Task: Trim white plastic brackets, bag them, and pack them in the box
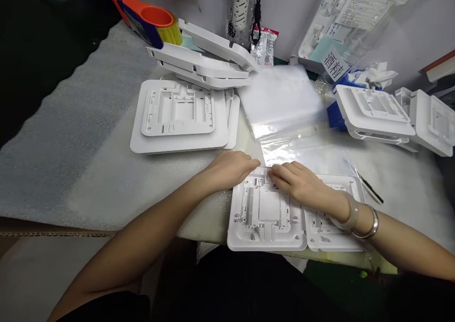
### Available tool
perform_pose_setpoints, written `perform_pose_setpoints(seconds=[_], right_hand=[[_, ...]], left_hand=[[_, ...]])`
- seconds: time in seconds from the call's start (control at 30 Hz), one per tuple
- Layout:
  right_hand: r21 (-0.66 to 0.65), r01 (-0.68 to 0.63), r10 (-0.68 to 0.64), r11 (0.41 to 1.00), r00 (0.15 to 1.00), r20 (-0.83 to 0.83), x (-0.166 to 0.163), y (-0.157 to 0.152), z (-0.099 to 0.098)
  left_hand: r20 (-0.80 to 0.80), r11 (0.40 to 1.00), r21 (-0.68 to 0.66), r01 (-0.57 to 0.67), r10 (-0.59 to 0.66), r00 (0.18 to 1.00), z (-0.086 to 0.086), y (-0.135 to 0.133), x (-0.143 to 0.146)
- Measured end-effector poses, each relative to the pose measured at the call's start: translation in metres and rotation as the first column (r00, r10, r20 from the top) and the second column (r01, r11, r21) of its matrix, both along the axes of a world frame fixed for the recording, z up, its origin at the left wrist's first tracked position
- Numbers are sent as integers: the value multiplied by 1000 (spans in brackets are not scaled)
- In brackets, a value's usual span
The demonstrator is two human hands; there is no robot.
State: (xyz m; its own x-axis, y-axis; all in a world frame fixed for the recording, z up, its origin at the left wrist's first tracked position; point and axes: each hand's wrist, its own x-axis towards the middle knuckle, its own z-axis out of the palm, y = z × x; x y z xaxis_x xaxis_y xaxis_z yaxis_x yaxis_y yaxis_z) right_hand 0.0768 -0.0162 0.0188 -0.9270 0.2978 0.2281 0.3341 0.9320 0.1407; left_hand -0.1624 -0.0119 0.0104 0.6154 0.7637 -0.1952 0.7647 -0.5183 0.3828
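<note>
Two white plastic housing plates lie side by side at the table's near edge, the left plate (265, 217) and the right plate (330, 227), both with ribbed inner sides up. My left hand (232, 168) rests at the far left corner of the left plate, fingers curled and pressed together at its top edge. My right hand (302, 184) lies across the seam between the two plates, its fingers bent and pinched at the same top edge. What the fingertips grip, if anything, is too small to make out. Bracelets ring my right wrist (362, 217).
A stack of white plates (181, 115) lies at the left, more plates (377, 111) at the right. Clear plastic bags (280, 99) lie in the middle. Tweezers (368, 187) lie beside the right plate. A tape dispenser (149, 21), a bottle (241, 9) and white foam sheet (71, 123) are also there.
</note>
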Motion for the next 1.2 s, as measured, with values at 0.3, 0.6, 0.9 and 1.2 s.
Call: perform_pose_setpoints(seconds=[0.3, 0.6, 0.9, 1.2], right_hand=[[-110, 79, -76, 991, 997, 34, 34, -10, 11], [-176, 201, -237, 964, 947, -218, 24, -9, 25], [106, 194, -206, 975, 971, 121, 17, -17, -6], [40, 135, -139, 990, 978, 153, 10, -12, 12]], left_hand=[[9, 999, -31, -23, 23, 1000, 5, -3, 4], [-47, 1000, -22, -13, 12, 999, 7, -4, 5], [-92, 1000, -15, -3, 2, 996, 8, -6, 6], [-214, 1000, 0, -24, 24, 977, 14, -13, 10]])
